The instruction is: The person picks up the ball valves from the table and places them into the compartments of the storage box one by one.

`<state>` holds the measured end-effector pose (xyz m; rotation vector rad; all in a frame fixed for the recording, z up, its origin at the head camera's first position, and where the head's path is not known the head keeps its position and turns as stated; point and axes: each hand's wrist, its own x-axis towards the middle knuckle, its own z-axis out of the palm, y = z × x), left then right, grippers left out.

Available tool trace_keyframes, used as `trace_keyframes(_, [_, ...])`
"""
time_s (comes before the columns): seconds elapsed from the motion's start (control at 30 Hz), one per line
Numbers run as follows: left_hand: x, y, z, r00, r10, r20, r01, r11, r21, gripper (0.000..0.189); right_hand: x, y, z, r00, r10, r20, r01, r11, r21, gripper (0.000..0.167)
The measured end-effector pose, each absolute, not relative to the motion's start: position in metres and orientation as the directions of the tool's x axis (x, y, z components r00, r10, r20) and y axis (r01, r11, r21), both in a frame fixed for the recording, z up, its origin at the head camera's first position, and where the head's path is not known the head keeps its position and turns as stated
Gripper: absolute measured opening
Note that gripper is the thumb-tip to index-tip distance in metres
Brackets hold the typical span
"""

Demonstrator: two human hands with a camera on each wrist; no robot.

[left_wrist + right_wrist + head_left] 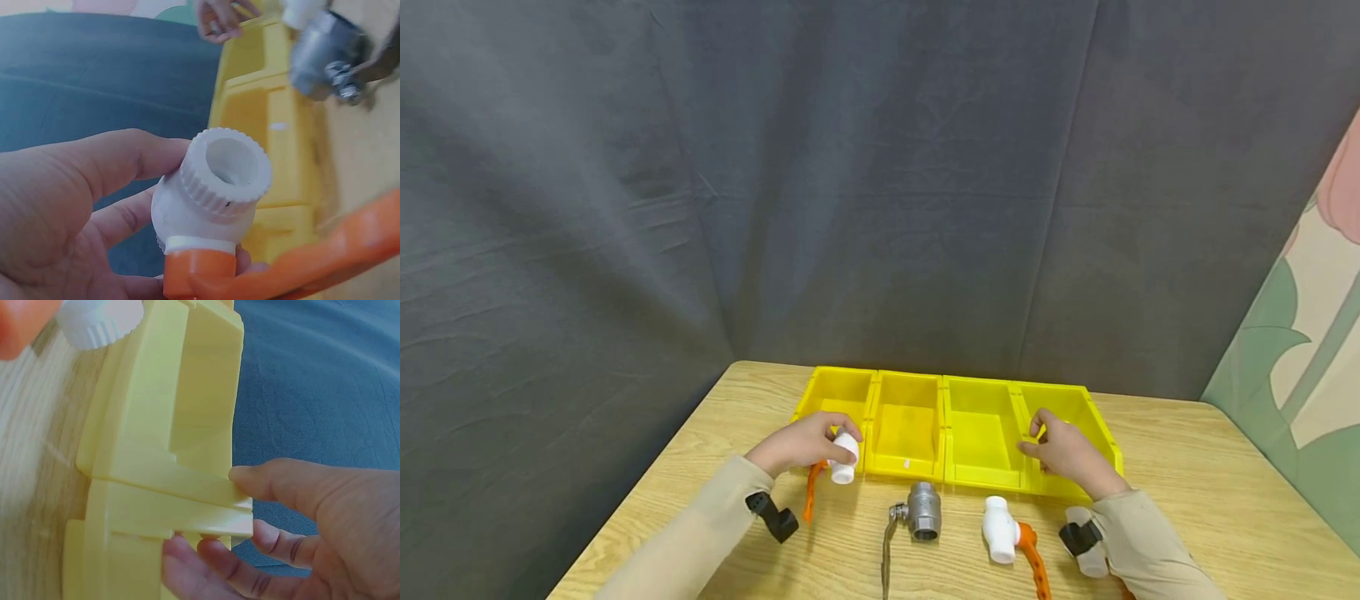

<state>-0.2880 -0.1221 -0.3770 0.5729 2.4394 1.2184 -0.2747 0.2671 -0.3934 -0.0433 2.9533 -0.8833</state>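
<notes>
Currently, the left hand pinches a white valve by its body, thumb one side, fingers the other; the orange lever runs from beneath the fingers toward the person. Valve sits at the front of the leftmost of four yellow bins; whether it touches the rim, cannot tell.

Right hand: thumb and fingers straddle the paired walls between the two rightmost bins, pinching them; firmness of contact not determinable.

Other pieces on the bench: metal valve between the hands, nearer the person; second white valve to the left of the right hand and nearer the person; third white valve partly hidden beneath the right wrist.

Step in hand, by judgement: left hand handling the one valve at the bins while right hand steadies or adjusts the row. Next move appears to call for a sure pinch on the rounded body, lever kept clear of the rim, and bins held square.
</notes>
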Motion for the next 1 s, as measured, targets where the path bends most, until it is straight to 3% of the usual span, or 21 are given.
trace_keyframes(0.57, [-0.336, -0.123, -0.342, -0.918, 0.371, -0.141, 0.08, 0.52, 0.85, 0.028, -0.275, 0.269, -0.396, -0.998, -0.033, -0.052, 0.001, 0.835, -0.55, 0.031])
trace_keyframes(1.0, [-0.374, -0.119, -0.351, -0.958, 0.254, -0.13, 0.009, 0.48, 0.877, 0.035, -0.276, 0.269, -0.396, -0.998, -0.039, -0.049, -0.006, 0.835, -0.551, 0.031])
